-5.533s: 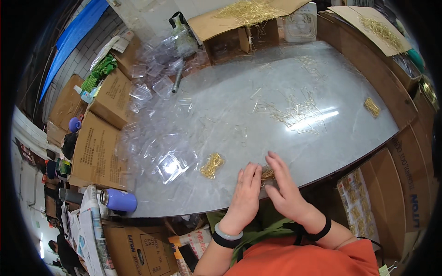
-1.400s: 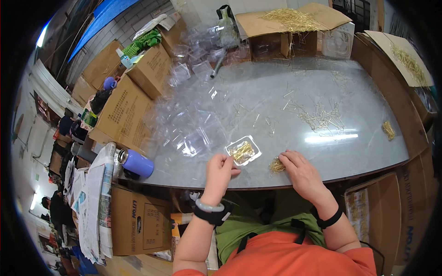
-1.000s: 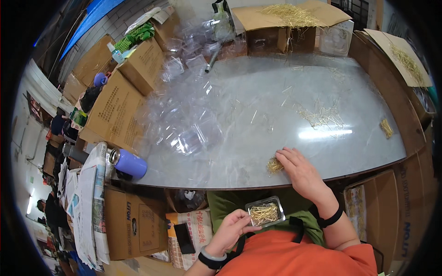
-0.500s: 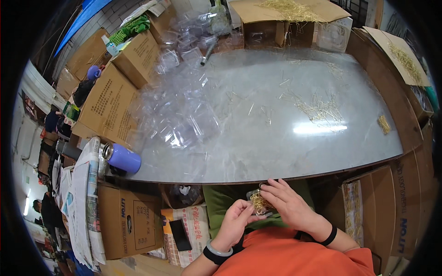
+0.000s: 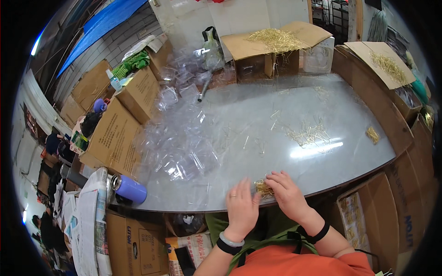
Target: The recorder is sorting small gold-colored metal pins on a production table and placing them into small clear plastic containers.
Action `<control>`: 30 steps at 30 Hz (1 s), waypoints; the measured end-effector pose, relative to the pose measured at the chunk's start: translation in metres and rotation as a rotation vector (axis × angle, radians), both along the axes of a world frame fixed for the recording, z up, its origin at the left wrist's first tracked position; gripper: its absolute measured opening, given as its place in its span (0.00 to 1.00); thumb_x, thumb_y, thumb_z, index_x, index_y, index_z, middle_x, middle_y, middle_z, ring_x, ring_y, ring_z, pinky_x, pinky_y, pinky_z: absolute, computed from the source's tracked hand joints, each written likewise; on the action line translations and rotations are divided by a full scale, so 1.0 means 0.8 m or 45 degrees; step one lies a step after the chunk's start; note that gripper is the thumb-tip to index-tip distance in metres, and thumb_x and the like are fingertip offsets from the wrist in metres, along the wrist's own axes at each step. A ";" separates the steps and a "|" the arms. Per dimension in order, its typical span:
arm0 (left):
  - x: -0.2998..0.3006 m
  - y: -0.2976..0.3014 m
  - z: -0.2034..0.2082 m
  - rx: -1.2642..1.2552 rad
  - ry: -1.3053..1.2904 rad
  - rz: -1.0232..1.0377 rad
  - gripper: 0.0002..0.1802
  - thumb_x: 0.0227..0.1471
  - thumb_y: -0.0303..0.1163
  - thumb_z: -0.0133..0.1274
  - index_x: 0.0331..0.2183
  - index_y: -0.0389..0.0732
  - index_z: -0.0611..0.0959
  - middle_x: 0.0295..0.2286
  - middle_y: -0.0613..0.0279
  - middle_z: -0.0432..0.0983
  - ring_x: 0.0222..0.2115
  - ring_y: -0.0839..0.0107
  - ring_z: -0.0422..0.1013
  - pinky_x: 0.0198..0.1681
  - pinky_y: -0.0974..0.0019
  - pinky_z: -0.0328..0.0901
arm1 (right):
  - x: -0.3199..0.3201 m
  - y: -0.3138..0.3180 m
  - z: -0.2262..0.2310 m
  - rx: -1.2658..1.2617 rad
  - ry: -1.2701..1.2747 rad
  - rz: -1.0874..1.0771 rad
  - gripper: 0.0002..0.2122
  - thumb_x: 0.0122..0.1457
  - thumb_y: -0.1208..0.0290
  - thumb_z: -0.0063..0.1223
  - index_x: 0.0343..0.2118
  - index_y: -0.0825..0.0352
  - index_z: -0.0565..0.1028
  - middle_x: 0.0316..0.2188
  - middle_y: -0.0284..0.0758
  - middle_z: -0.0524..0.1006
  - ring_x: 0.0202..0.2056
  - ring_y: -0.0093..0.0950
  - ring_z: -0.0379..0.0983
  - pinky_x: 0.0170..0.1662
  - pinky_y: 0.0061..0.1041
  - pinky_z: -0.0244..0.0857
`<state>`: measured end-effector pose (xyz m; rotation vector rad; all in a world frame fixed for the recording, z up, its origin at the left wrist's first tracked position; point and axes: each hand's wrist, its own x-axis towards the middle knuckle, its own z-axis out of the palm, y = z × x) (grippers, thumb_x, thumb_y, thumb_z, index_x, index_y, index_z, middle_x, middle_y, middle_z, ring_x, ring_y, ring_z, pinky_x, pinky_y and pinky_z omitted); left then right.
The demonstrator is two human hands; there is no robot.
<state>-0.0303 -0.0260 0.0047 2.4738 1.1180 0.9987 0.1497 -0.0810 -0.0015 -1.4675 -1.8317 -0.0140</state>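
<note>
A small bundle of thin gold wire pins [image 5: 264,189] sits at the front edge of the grey table, between my two hands. My left hand [image 5: 242,204] is just left of it, open, its fingers stretched forward and slightly blurred; a ring and a pale bangle show on this arm. From the other side my right hand [image 5: 288,193] reaches over the bundle with fingers extended, their tips at its right side. Whether the clear case seen around the pins earlier still encloses them, I cannot make out.
Clear plastic cases [image 5: 179,147] pile up on the table's left. Loose gold pins [image 5: 309,133] lie scattered at centre right, another bundle [image 5: 372,135] near the right edge. A purple bottle [image 5: 131,188] stands front left. An open carton [image 5: 368,216] with packed cases is below right.
Both hands have moved forward from my lap to the table's front edge, along with the bundle of pins. My left hand has let go and straightened its fingers. The view has tilted up.
</note>
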 end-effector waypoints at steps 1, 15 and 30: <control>0.001 0.000 -0.007 0.039 0.088 -0.031 0.28 0.64 0.38 0.51 0.59 0.31 0.71 0.57 0.43 0.70 0.58 0.42 0.63 0.62 0.44 0.55 | -0.001 0.000 0.000 0.003 0.029 -0.008 0.21 0.57 0.84 0.53 0.55 0.68 0.72 0.53 0.43 0.74 0.57 0.45 0.70 0.65 0.48 0.61; 0.000 0.001 -0.006 -0.099 0.395 -0.252 0.37 0.68 0.44 0.43 0.67 0.29 0.58 0.68 0.40 0.50 0.70 0.41 0.44 0.69 0.33 0.36 | 0.027 -0.001 0.005 -0.083 0.043 0.247 0.22 0.58 0.83 0.54 0.57 0.67 0.70 0.53 0.44 0.73 0.59 0.46 0.68 0.67 0.52 0.57; 0.023 0.031 0.000 -0.014 0.341 -0.648 0.39 0.63 0.41 0.51 0.67 0.33 0.58 0.65 0.47 0.55 0.69 0.43 0.46 0.71 0.37 0.38 | 0.019 -0.043 0.004 -0.114 0.240 -0.183 0.30 0.60 0.71 0.60 0.63 0.71 0.62 0.58 0.50 0.69 0.62 0.50 0.64 0.69 0.58 0.45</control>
